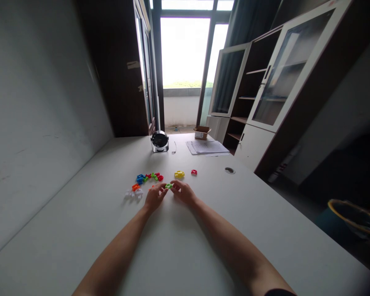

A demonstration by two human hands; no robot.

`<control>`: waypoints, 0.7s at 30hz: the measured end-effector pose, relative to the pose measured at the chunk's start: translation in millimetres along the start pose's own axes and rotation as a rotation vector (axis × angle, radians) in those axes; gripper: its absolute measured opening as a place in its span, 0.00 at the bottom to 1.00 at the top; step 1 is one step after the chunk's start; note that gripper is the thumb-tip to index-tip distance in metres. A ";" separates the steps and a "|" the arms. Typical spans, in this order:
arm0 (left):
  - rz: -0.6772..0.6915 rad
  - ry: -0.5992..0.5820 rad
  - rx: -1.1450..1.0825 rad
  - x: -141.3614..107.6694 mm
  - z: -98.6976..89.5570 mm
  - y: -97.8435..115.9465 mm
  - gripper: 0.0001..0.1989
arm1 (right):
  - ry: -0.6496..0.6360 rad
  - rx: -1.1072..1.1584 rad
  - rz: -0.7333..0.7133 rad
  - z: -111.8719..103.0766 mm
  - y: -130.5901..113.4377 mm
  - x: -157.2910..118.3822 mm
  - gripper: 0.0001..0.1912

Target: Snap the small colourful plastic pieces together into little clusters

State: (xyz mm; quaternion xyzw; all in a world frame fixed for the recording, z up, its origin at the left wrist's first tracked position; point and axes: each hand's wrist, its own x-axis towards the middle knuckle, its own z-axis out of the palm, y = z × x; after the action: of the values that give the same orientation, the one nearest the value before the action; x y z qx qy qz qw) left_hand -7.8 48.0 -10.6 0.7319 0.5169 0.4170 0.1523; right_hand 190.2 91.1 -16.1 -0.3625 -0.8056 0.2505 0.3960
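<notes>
My left hand [155,196] and my right hand [183,192] meet near the middle of the white table [185,246]. Between their fingertips is a small green plastic link piece [168,186], pinched from both sides. Just beyond my left hand lie a white piece [134,194], an orange piece [136,187] and a blue piece [139,179]. A row of red and green pieces [152,176] runs beside them. Farther right, apart from the rest, are a yellow piece [179,174] and a red piece [194,172].
At the table's far end stand a round black-and-silver desk fan [159,142], an open cardboard box [202,132] and a stack of papers [207,146]. A round grommet [230,170] is set in the tabletop. A wall runs along the left side; a glass-doored cabinet [265,82] stands at the right.
</notes>
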 end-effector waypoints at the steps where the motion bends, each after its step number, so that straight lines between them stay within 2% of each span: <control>1: -0.004 -0.003 0.005 0.0 -0.2 0.3 0.14 | 0.009 0.001 -0.005 -0.2 -0.7 0.0 0.12; 8: -0.020 -0.053 0.042 0.5 -2.5 2.3 0.15 | 0.035 0.011 -0.027 -1.3 -6.8 0.5 0.07; 15: -0.014 -0.073 0.036 0.7 -2.1 3.1 0.16 | 0.024 0.101 -0.077 -1.3 -10.0 1.3 0.08; 21: -0.012 -0.083 0.032 0.5 -1.9 3.5 0.16 | 0.009 0.090 -0.073 -2.4 -9.9 0.9 0.07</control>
State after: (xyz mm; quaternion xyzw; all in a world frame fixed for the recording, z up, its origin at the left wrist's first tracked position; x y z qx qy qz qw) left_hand -7.0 46.6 -7.0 0.7477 0.5214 0.3770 0.1643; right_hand 187.9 86.1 -7.5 -0.3158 -0.8044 0.2706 0.4243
